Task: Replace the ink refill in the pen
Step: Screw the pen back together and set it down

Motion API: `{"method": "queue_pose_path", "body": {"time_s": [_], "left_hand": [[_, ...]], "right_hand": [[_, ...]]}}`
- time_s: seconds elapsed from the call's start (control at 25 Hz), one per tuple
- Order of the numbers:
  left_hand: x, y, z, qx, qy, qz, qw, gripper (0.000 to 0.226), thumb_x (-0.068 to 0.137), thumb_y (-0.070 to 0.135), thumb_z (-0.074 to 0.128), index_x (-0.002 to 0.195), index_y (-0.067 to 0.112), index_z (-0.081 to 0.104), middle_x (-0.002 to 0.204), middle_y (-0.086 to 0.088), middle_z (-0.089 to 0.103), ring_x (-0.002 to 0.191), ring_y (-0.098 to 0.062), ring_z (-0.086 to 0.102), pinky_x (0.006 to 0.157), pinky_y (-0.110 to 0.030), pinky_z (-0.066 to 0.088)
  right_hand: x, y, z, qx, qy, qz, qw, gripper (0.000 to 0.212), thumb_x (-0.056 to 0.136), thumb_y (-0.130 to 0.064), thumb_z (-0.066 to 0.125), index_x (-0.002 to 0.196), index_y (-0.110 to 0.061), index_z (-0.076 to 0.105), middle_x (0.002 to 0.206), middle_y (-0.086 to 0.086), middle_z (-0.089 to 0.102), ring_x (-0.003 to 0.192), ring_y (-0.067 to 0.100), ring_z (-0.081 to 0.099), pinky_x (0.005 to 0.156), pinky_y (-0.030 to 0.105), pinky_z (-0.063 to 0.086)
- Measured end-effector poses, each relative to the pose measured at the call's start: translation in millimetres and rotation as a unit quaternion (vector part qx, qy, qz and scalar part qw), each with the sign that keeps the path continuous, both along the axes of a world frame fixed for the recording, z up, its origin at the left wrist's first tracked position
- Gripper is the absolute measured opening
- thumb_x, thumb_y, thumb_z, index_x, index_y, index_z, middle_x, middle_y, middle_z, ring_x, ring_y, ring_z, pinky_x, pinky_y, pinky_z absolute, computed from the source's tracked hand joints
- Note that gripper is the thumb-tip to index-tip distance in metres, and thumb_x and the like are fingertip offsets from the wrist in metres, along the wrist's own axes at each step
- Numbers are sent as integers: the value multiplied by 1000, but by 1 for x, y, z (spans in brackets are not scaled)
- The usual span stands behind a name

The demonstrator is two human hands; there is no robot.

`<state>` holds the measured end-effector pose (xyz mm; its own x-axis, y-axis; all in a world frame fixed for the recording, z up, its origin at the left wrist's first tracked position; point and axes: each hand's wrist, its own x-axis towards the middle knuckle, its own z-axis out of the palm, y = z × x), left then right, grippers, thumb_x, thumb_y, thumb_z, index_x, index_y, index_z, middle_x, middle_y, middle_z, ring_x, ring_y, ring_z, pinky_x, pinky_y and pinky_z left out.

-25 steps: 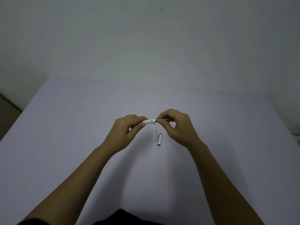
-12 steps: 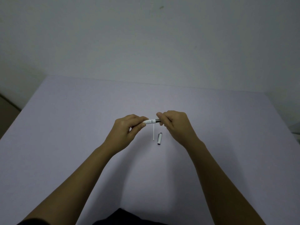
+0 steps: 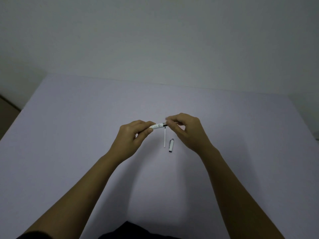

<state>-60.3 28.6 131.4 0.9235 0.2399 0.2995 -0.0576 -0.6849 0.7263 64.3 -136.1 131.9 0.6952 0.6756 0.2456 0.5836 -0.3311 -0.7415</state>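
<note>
I hold a white pen barrel [image 3: 158, 126] level above the table, between both hands. My left hand [image 3: 133, 135] pinches its left end with thumb and fingers. My right hand [image 3: 187, 131] grips the dark front section at the barrel's right end, and its fingertips hide the tip. A thin white ink refill [image 3: 164, 137] lies on the table just below the barrel, pointing toward me. To the right of the refill lies the pen cap [image 3: 171, 145], white with a dark end.
The pale lilac table [image 3: 86, 135] reaches a white wall at the back. Its left edge drops off near a brownish floor strip [image 3: 6, 109]. My dark clothing shows at the bottom edge.
My right hand's fingers have shifted around the pen's front section, as if turning it. The left hand, refill and cap have stayed put.
</note>
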Motion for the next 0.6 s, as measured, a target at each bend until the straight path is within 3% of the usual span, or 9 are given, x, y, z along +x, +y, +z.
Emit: {"method": "queue_pose_path", "body": {"time_s": [0.04,0.12,0.24,0.36,0.6], "left_hand": [[0,1,-1,-1,3,3,1000,21,90,17,55,107,15,67,73,7,59,65,-11,54,63,-5,35],[1,3,-3,2,8,9,1000,21,90,17,55,106,14,68,73,7,58,65,-11,53,63,-4,35],[3,6,-8,-11,16,18,1000,21,90,15,56,107,14,68,72,5,59,65,-10,53,62,-4,34],[4,9,-13,-28,27,23,999,21,90,15,55,107,14,67,72,5,59,65,-10,53,61,-6,34],[5,15,-18,-28,38,34,998,20,90,14,56,107,14,68,71,7,58,65,-3,52,61,-5,35]], "right_hand": [[3,1,-7,14,39,-28,999,29,92,-31,50,108,-15,67,88,-11,66,81,-1,59,73,3,43],[12,2,-29,32,109,-120,986,31,95,-29,44,112,-14,65,95,-3,68,89,7,62,73,0,40],[21,2,-79,-66,131,-225,963,25,94,-22,50,107,-6,65,98,13,70,91,26,65,74,19,43],[18,4,-121,-164,175,-237,941,27,90,-17,58,111,-1,61,101,19,69,96,32,65,84,32,46],[12,15,-151,-219,216,-244,920,35,83,-13,64,115,0,55,110,20,67,102,34,62,84,35,48]]}}
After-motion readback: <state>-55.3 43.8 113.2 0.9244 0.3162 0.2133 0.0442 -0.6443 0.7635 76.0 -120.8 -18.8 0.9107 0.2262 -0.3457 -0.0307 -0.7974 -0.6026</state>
